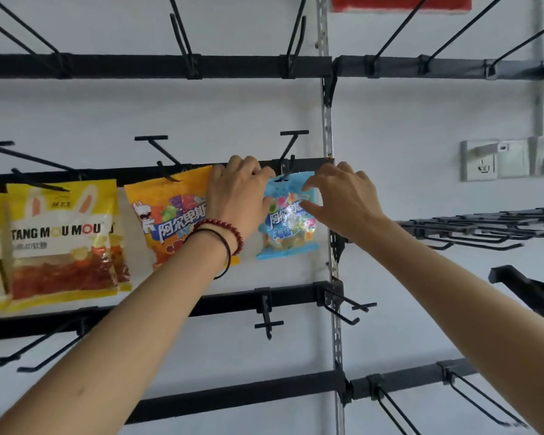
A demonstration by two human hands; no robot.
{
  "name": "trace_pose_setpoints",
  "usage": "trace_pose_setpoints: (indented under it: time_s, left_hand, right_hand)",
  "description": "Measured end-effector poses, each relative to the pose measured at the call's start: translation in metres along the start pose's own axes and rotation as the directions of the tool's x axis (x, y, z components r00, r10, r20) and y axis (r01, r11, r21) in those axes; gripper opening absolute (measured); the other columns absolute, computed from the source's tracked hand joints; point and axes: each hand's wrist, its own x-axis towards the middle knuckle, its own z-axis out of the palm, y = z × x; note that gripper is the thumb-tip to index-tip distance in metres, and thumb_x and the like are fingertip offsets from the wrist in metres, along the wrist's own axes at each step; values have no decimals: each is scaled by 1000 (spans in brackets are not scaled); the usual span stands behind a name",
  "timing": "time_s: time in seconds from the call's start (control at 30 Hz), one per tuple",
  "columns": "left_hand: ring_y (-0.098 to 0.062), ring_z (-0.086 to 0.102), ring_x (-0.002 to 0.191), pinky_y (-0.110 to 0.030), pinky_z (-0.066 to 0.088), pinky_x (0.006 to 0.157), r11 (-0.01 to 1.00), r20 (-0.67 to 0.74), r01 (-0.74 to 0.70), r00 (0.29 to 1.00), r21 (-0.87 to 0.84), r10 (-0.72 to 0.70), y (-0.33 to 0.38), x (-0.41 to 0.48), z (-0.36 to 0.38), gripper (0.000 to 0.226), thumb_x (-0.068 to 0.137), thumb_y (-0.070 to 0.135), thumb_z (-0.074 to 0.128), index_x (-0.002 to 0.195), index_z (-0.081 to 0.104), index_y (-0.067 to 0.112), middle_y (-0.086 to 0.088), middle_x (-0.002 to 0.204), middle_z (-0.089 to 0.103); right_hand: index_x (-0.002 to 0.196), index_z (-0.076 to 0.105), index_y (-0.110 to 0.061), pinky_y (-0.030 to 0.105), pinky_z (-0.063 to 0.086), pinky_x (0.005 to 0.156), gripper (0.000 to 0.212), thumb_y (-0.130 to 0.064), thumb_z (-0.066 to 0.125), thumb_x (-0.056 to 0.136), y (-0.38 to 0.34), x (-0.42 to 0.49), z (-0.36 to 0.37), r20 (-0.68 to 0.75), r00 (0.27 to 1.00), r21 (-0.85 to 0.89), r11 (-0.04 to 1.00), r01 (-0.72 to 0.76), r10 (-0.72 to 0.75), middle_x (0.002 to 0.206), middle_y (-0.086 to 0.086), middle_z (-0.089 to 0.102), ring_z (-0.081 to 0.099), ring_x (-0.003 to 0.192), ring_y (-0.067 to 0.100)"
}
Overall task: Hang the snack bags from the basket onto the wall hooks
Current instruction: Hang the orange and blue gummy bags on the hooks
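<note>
The blue snack bag [291, 221] hangs upright, its hole on the hook [287, 171]. Left of the hook, the left hand [241, 196] pinches its top corner. Right of the hook, the right hand [343, 199] touches its edge, fingers spread. The 2 hands are equally near.

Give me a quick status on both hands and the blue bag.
Left hand grips blue snack bag at top-left corner. Right hand open, touching its right side. Hang hole at the hook, seemingly threaded. Nothing blocking; orange bag hangs alongside.
</note>
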Motion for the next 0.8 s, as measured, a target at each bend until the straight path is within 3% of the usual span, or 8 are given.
trace_pose_setpoints:
  time_s: [0.23,0.37,0.57,0.7,0.8]
  left_hand:
    - [-22,53,92,-37,33,77,996,-184,10,983,84,5,-13,-30,-35,29,88,46,47,94,63,22,2,95,64]
    - [-22,52,92,-37,33,77,991,-101,90,992,99,-80,-34,-60,-51,25,88,47,46,90,58,25,4,93,63]
    - [-18,57,87,-34,41,75,971,-10,196,980,140,-197,-91,-158,-80,22,87,46,46,86,60,29,12,85,66]
    - [-16,57,90,-31,43,70,931,152,291,933,219,-327,-151,-239,-101,19,86,44,48,90,60,29,13,88,65]
    - [-15,58,91,-31,44,71,900,269,324,875,292,-403,-196,-301,-120,20,87,44,47,94,60,30,12,91,64]
  right_hand:
    - [105,66,-30,29,42,74,30,-50,50,89,-17,-26,-23,-63,995,150,985,88,-80,100,-10,66,60,93,15]
    - [106,64,-33,24,32,66,28,-49,49,88,-57,-37,-31,-50,983,230,955,186,-179,99,-13,65,60,93,14]
    - [105,63,-33,26,34,59,24,-45,49,90,-143,-54,-23,-27,949,374,878,300,-313,100,-10,65,61,92,19]
    - [107,60,-29,30,48,62,26,-45,48,90,-227,-72,-11,-20,910,489,790,370,-415,99,-7,65,62,87,22]
    - [109,58,-33,26,42,60,27,-48,46,90,-306,-97,4,38,889,587,730,350,-457,100,-13,63,62,89,16]
